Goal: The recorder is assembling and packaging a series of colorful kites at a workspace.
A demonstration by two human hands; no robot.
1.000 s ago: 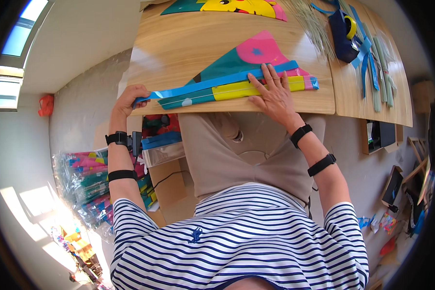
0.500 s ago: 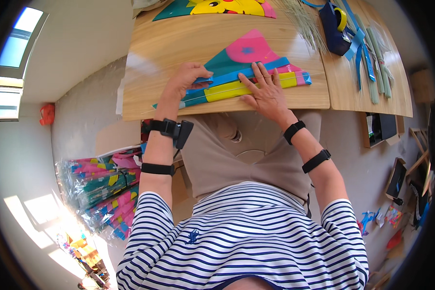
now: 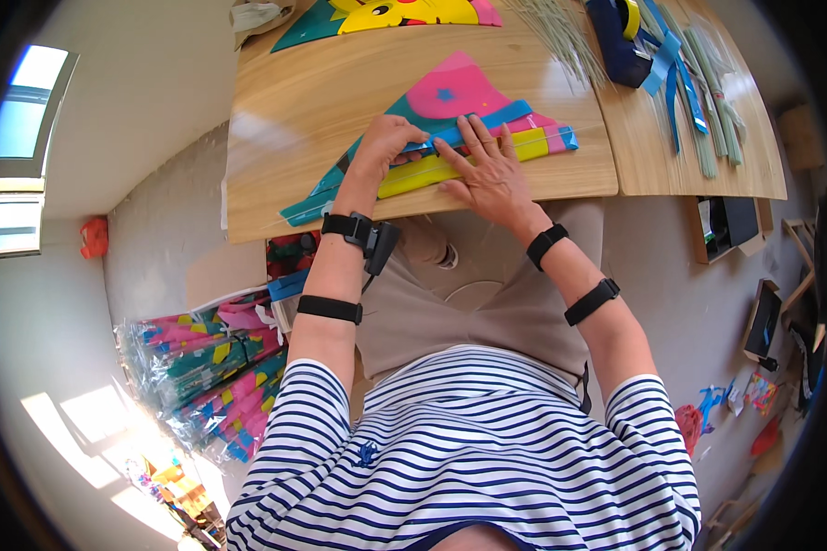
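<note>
A folded kite [image 3: 457, 87] of thin teal, pink, yellow and blue sheet lies across the near part of the table. Along its near edge, over the yellow band [image 3: 412, 179], runs a thin pale rod. With my left hand [image 3: 388, 151] I pinch the blue strip [image 3: 498, 117] on the kite, fingertips curled and thumb partly hidden. My right hand [image 3: 492, 174] lies flat on the blue and yellow bands, fingers spread, close to the right of the left hand. At the left, the kite's teal tip [image 3: 299, 213] reaches the table's front edge.
Another kite sheet with a yellow cartoon face [image 3: 404, 14] lies at the far side. Thin rods [image 3: 556, 41], a dark blue tape dispenser [image 3: 616, 46], blue ribbons [image 3: 673, 110] and bundled sticks [image 3: 708, 115] are at the right. Plastic-wrapped colourful bundles [image 3: 216, 367] stand low left.
My left hand has slid right along the blue strip, closer to my right hand, showing more of the kite's teal end. The right hand stays spread on the sheet. The view has shifted slightly.
</note>
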